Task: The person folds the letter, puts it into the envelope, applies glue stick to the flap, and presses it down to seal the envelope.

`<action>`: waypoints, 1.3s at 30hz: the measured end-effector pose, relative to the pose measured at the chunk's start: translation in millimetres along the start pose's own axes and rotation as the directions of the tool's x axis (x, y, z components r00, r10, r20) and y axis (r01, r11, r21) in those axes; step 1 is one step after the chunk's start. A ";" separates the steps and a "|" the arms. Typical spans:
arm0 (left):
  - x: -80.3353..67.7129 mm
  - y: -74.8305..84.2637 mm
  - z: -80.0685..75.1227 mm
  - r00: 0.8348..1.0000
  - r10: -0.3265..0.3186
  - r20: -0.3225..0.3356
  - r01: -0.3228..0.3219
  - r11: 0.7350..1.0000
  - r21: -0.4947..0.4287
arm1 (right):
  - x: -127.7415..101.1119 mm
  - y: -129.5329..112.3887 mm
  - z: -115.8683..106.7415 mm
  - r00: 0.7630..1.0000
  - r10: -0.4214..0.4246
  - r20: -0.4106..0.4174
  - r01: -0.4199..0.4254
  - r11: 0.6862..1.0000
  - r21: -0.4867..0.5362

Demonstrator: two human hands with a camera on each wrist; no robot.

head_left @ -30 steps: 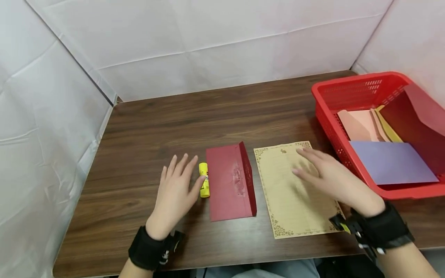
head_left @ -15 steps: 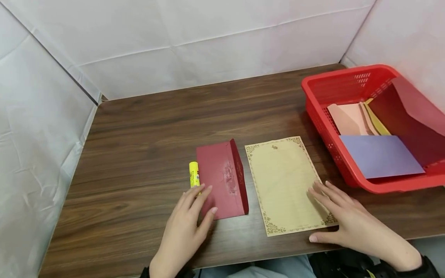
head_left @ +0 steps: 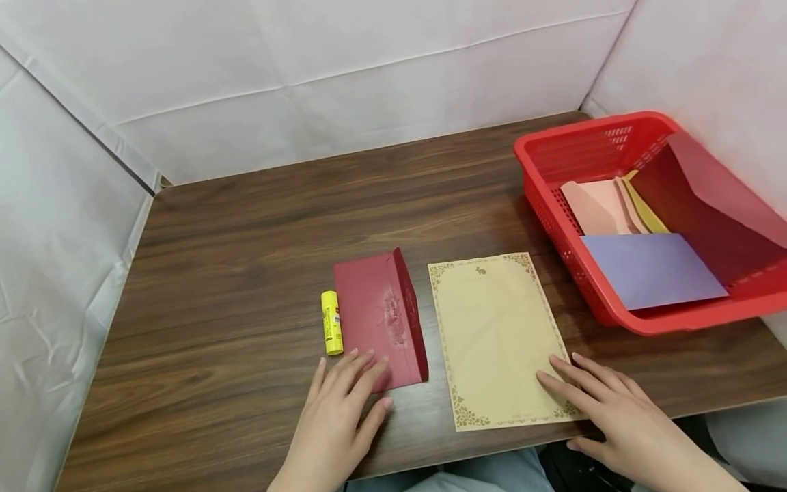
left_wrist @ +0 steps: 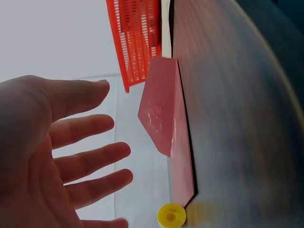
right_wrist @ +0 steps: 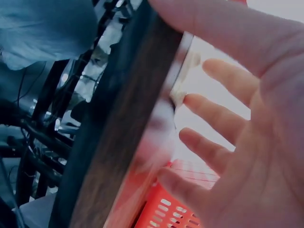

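- On the dark wooden table (head_left: 246,253), the red envelope (head_left: 363,321) is laid out, and its flap (head_left: 413,321) is tilted up along the right-hand edge; closing has not yet been done here.
- Just to the right, the cream sheet (head_left: 501,342) with its ornate border is spread flat, apart from the envelope; no folding of it has been done, that much is plain.
- Along the envelope's left edge, the yellow glue stick (head_left: 333,322) is laid on its side, and it is held by neither hand. A shiny patch is seen on the envelope; whether glue or printed decoration, it cannot be told.
- Now to the left hand (head_left: 338,417): its fingers are kept loosely spread by the envelope's near end, nothing is gripped, and in the left wrist view a gap is shown between fingers and paper.
- The right hand (head_left: 615,410) is likewise relaxed, fingers extended over the sheet's lower right corner; nothing is grasped, and whether the paper is touched cannot be told.
- Farther right, the red basket (head_left: 688,320) is stocked with a lilac envelope (head_left: 654,270) and other coloured stationery.
- By judgement, an early stage is being watched: the laying-out looks done, while folding, filling and sealing all look to be left.
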State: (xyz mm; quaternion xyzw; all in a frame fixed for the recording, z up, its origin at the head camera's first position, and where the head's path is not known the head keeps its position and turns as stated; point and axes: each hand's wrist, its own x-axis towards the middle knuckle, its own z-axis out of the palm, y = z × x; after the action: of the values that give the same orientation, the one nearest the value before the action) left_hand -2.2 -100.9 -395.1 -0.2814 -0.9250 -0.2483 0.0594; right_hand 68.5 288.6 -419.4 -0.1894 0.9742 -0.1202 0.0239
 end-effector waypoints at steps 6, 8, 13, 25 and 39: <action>-1.7 4.0 -0.8 0.998 0.003 0.062 -0.002 1.000 -0.014 | -10.2 -3.2 -2.8 1.000 -0.012 -0.027 0.012 1.000 -0.011; -2.0 4.1 0.1 0.998 -0.002 0.070 0.003 1.000 -0.017 | -12.9 -4.8 -3.7 1.000 0.014 -0.021 -0.014 1.000 -0.008; -3.6 2.9 2.8 0.998 -0.010 0.068 0.013 0.999 -0.035 | -14.9 -12.0 -6.2 0.994 0.105 -0.002 -0.105 0.994 0.018; -1.6 1.3 0.9 1.000 -0.015 -0.016 0.014 0.998 -0.066 | -12.3 -20.0 -27.2 0.954 0.002 -0.299 0.036 0.992 0.122; 10.9 10.1 6.1 0.997 -0.075 0.033 0.082 0.943 -0.321 | 5.0 -25.6 -43.3 0.689 -0.104 -0.717 0.304 0.940 0.156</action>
State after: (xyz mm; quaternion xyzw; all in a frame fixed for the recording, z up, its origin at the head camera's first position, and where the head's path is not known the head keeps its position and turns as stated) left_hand -5.5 -85.3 -393.4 -0.2528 -0.8830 -0.3955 -0.0066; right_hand 69.2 273.4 -371.1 -0.2331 0.8578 -0.3124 -0.3350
